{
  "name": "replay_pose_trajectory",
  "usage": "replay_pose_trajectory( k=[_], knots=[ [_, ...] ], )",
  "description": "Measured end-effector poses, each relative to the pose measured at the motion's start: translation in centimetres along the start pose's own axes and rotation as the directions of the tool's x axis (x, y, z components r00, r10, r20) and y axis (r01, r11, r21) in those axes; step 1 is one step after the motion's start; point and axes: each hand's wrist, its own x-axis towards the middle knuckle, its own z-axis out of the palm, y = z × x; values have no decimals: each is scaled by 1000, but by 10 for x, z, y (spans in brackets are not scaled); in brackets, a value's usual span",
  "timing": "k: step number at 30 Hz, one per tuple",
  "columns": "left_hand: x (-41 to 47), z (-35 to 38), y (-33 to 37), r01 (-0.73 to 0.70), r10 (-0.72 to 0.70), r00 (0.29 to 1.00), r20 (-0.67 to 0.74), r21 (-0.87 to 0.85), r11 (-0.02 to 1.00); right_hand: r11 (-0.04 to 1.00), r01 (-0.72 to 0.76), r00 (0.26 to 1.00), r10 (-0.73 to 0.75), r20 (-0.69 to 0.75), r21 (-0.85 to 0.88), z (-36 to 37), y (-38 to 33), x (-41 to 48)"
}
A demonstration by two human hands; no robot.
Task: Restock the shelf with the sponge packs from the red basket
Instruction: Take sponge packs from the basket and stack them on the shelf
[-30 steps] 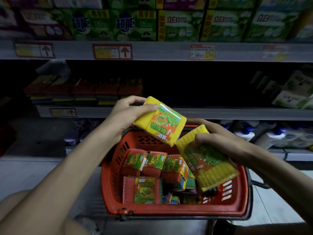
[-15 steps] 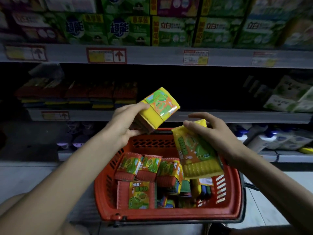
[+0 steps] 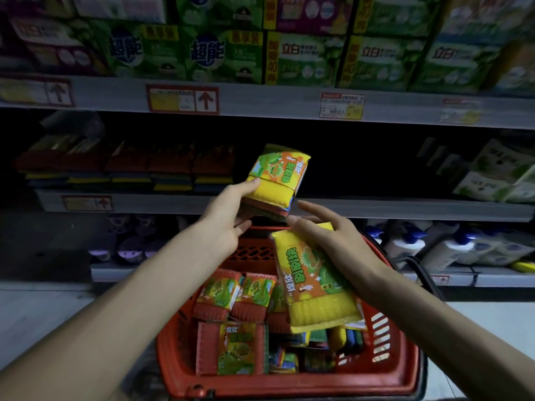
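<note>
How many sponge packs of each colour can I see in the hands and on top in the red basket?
Yellow packs, one in the left hand, one in the right hand: 2
Red packs, on top in the basket: 4
Total: 6; those beneath are too jumbled to count.

Dim light is lying over a shop aisle. Grey metal shelving (image 3: 289, 107) is running across the view, its edge carrying price labels (image 3: 182, 99) with arrows. Green and purple detergent boxes (image 3: 304, 57) are filling the top tier. White spray bottles (image 3: 451, 247) are standing low down. A pale tiled floor (image 3: 43, 311) is showing beneath.
</note>
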Motion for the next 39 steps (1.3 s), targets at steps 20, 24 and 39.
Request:
replay_pose_trajectory(
  k=[20, 24, 39],
  knots=[
    [37, 29, -10, -235, 263, 952, -156, 179, 955, 995, 100, 995, -100, -30, 22, 9, 15, 68],
    [47, 21, -5, -215, 243, 961, -134, 195, 957, 999, 44, 999, -44, -33, 3, 13, 15, 86],
    [57, 10, -1, -129, 182, 960, -212, 240, 962, 995, 47, 999, -47, 8, -85, 33, 16, 114]
  ],
)
